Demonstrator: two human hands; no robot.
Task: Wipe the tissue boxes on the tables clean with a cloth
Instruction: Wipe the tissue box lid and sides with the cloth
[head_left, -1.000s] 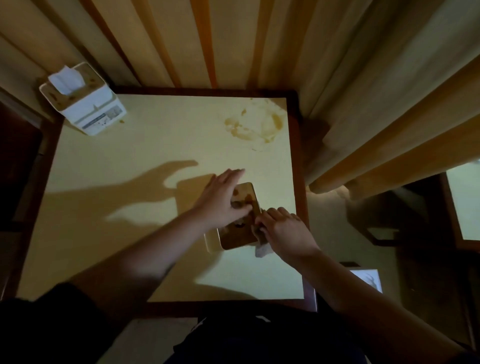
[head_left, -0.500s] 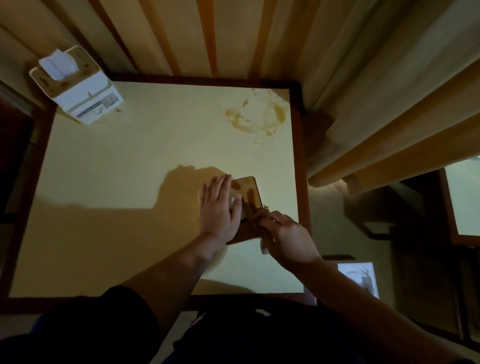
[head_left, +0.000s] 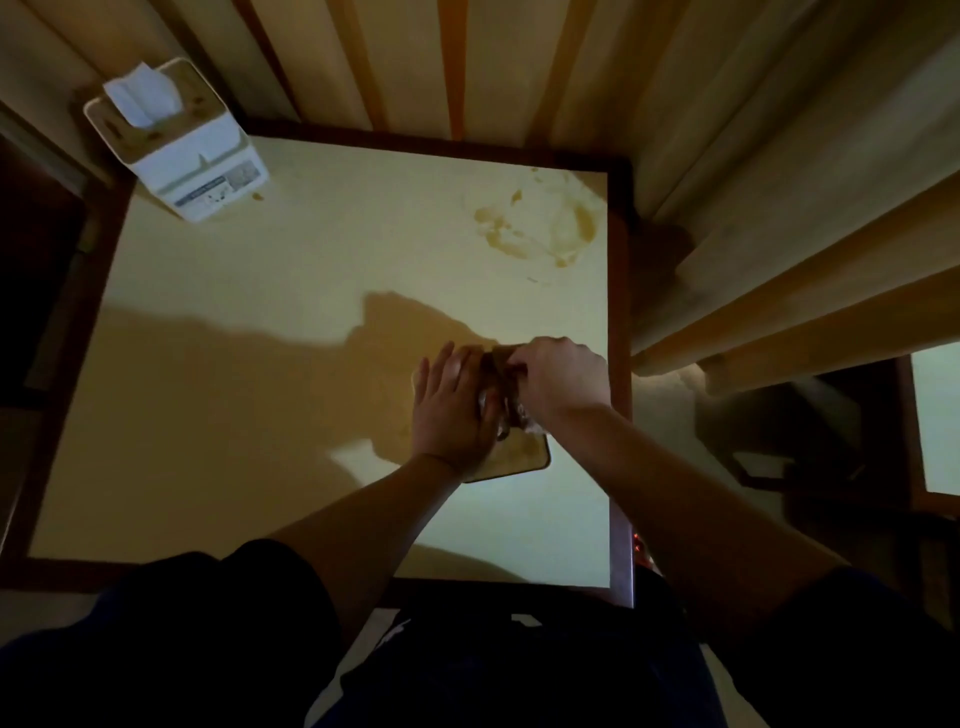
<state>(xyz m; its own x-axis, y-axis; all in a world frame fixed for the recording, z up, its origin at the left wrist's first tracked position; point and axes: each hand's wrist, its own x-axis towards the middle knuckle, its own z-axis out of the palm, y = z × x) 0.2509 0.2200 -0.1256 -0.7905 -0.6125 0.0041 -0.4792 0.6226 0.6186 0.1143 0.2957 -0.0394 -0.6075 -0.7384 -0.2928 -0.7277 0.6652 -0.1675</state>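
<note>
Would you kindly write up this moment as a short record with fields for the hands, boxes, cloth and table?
left hand: flat on the near box, fingers straight
right hand: curled round the cloth, pressing it on the box's top
near box: brown top, near the table's right edge, mostly covered by the hands
far box: white, upright at the far left corner, tissue sticking out, untouched
table: pale top, dark rim, brown stain at far right
</note>
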